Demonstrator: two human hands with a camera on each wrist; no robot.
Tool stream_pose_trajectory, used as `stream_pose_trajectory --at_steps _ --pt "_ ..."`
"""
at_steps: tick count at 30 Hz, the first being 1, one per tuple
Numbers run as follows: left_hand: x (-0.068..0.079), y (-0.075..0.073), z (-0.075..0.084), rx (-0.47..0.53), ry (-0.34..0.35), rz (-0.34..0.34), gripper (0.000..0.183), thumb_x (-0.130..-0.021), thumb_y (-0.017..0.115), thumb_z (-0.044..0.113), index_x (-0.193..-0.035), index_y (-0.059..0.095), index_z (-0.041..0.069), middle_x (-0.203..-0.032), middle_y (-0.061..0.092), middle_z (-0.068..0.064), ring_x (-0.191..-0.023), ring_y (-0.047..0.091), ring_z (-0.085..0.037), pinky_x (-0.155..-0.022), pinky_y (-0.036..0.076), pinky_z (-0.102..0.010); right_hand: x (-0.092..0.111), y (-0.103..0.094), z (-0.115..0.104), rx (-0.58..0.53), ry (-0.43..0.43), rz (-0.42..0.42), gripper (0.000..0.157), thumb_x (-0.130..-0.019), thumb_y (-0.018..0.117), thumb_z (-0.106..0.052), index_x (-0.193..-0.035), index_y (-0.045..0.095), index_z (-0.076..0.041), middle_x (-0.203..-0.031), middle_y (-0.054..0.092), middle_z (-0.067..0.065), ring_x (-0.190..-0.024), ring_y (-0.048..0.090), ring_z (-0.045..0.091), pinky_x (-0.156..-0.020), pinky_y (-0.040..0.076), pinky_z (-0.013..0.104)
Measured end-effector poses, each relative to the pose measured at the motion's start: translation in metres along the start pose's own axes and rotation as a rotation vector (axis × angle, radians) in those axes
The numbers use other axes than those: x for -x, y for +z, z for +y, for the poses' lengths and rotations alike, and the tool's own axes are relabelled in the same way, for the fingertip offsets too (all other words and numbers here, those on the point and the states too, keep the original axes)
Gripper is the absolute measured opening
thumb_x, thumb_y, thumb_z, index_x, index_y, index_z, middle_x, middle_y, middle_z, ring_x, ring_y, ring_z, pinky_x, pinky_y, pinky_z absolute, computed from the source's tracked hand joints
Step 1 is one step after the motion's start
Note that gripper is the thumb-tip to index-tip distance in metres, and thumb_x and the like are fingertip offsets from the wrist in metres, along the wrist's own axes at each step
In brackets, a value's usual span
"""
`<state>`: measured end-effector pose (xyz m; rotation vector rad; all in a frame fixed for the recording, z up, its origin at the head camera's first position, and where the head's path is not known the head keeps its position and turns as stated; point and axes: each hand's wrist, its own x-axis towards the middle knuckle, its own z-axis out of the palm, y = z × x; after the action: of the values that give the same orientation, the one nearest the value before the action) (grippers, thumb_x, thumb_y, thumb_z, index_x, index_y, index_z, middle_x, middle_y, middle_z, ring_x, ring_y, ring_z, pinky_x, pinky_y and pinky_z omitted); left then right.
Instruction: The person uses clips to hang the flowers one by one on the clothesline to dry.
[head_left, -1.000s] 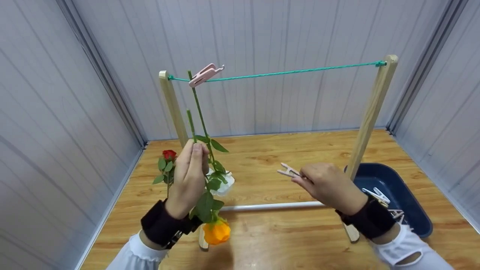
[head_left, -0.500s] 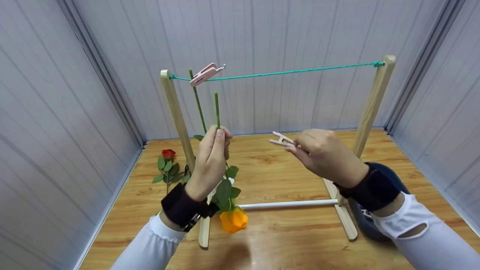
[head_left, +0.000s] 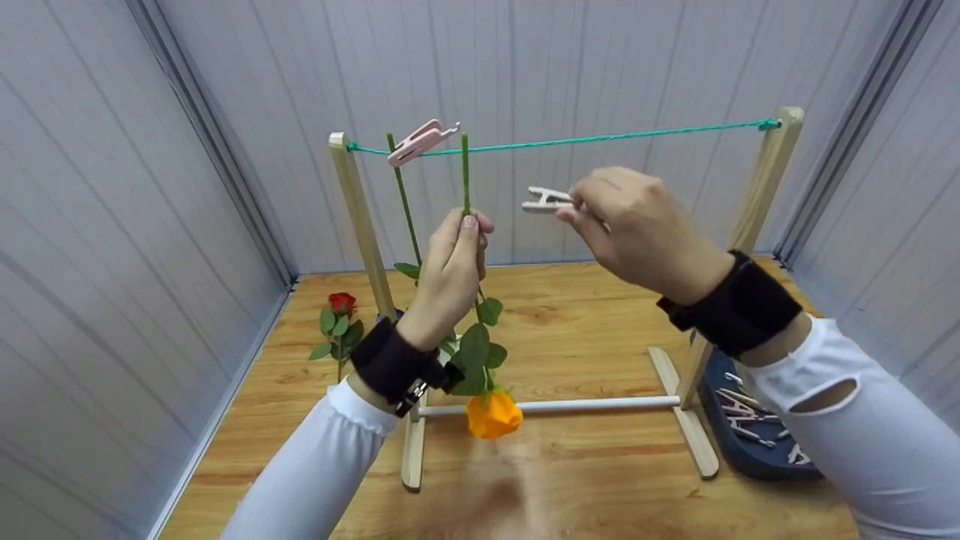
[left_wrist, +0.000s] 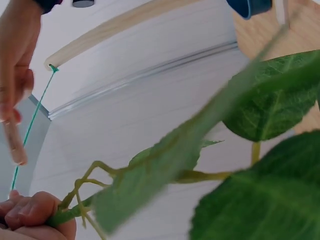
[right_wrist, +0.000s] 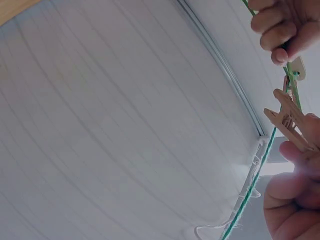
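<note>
My left hand point(head_left: 454, 270) pinches the green stem of an orange rose point(head_left: 493, 414), which hangs bloom down. The bare stem end stands above my fingers and overlaps the green line point(head_left: 585, 140) in the head view; whether it touches cannot be told. My right hand point(head_left: 634, 225) pinches a pale pink clothespin point(head_left: 546, 200) by its handles, jaws spread and pointing left toward the stem, apart from it. On the line's left part, a pink clothespin point(head_left: 420, 142) grips another flower's stem point(head_left: 406, 214). That flower's lower part is mostly hidden behind my left hand.
Two wooden posts, the left point(head_left: 360, 217) and the right point(head_left: 765, 180), bear the line, with a white crossbar point(head_left: 600, 405) low between them. A red rose point(head_left: 342, 303) lies at the left. A dark blue tub point(head_left: 757, 461) with several clothespins stands at the right.
My left hand has moved right and up with the orange rose, bringing its stem end to line height in view. My right hand has risen with the clothespin, whose jaws have come closer to the stem.
</note>
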<state>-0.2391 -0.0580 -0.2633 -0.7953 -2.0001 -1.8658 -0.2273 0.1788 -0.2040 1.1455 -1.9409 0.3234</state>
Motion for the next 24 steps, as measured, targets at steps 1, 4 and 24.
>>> stream_pose_trajectory --at_steps 1,4,24 --pt "-0.002 0.001 -0.001 0.002 -0.001 0.003 0.030 -0.119 0.025 0.010 -0.107 0.052 0.004 -0.077 0.037 0.001 -0.064 0.033 -0.012 -0.063 0.032 -0.025 -0.004 -0.001 0.001 -0.002 0.000 0.002 0.018 -0.104 0.070 -0.006 -0.093 0.064 0.007 -0.078 0.060 0.019 -0.067 0.049 0.028 -0.061 0.040 0.038" --pt "-0.006 0.003 -0.004 0.008 -0.018 0.007 0.030 -0.119 0.025 0.010 -0.107 0.052 0.005 -0.078 0.038 0.001 -0.064 0.033 -0.012 -0.063 0.033 -0.025 -0.014 -0.003 0.005 -0.015 -0.002 0.012 0.018 -0.106 0.067 -0.006 -0.096 0.063 0.008 -0.081 0.060 0.020 -0.071 0.049 0.029 -0.065 0.038 0.040" --pt "-0.023 0.007 -0.019 0.069 -0.046 0.029 0.030 -0.120 0.026 0.013 -0.109 0.052 0.004 -0.083 0.039 0.001 -0.066 0.034 -0.011 -0.064 0.032 -0.024 -0.076 0.002 0.017 -0.175 0.175 -0.046 0.024 -0.105 0.070 -0.010 -0.093 0.067 0.011 -0.077 0.054 0.015 -0.070 0.040 0.019 -0.067 0.029 0.027"
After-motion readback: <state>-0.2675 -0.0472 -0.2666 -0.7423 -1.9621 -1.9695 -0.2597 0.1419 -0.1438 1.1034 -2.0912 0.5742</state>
